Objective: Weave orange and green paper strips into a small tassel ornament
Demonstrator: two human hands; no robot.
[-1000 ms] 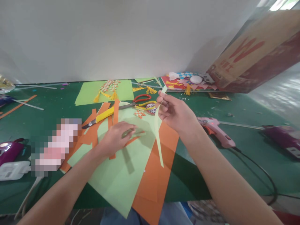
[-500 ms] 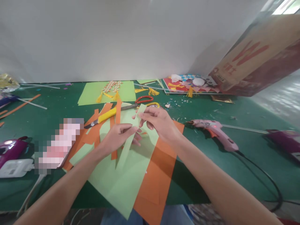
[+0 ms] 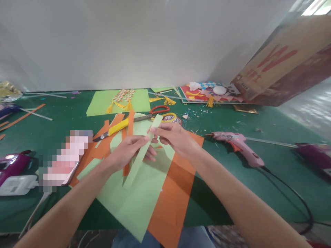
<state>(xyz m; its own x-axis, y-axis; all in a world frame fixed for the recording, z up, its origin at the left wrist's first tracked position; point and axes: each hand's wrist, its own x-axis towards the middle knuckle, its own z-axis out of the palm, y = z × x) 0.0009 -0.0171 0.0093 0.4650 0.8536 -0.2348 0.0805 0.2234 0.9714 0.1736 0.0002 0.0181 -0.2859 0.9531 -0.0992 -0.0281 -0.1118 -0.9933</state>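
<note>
A light green paper strip (image 3: 141,156) slants between my two hands above the sheets. My left hand (image 3: 130,148) pinches its middle between thumb and fingers. Nearer its upper end, my right hand (image 3: 172,136) grips the same strip with thumb and forefinger. Beneath them lie a large light green sheet (image 3: 139,206) and an orange sheet (image 3: 170,206). Orange paper strips (image 3: 131,124) rest on the pile just beyond my left hand. Scissors with red and yellow handles (image 3: 159,109) and a yellow-handled cutter (image 3: 118,127) lie at the pile's far side.
On the right, a pink glue gun (image 3: 238,143) trails a black cord. A phone (image 3: 68,158) lies left beside a white charger (image 3: 18,185). Woven paper pieces with yellow tassels (image 3: 124,98) lie at the back, and a paper bag (image 3: 281,65) stands back right.
The right hand has shifted slightly down along the strip, so more of its upper end shows. The strip's lower end has swung a little left.
</note>
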